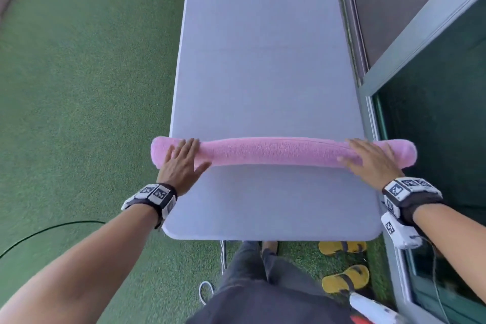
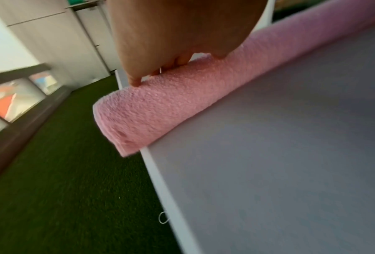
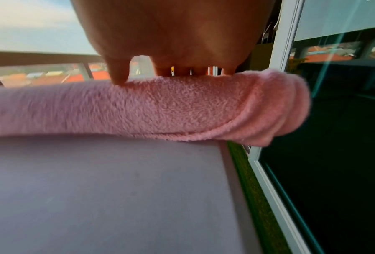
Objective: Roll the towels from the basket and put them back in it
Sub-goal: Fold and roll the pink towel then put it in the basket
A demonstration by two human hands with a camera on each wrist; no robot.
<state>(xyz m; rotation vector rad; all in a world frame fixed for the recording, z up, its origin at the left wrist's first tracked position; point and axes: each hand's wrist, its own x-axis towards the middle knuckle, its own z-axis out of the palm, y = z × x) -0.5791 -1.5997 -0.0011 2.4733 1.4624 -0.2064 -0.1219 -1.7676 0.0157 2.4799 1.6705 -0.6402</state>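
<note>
I have the long grey tabletop [image 1: 263,73] running away from me over green turf [image 1: 79,87], with a glazed door frame [image 1: 420,42] along its right side, and no basket shows in any view, so I cannot say where it stands. Across the near part of the tabletop lies the pink towel [image 1: 276,151], wound into one long roll that spans the full width and sticks out past both side edges; a seam line runs along its top toward the right. I judge the rolling step to be at or close to its end, since no flat cloth shows ahead of or behind the roll. My left hand [image 1: 181,160] rests flat on the roll near its left end, fingers straight and spread, gripping nothing; the left wrist view shows the fingertips [image 2: 136,82] pressing into the pile. My right hand [image 1: 368,159] lies the same way near the right end, fingers extended, thumb tip [image 3: 119,77] dug lightly into the cloth. Next, I think, both hands must close around the roll so that the loose outer edge stays trapped, then lift it level; a roll this long and soft will likely sag or unwind if held only at the ends. Two yellow sandals [image 1: 344,279] lie on the turf by my feet.
</note>
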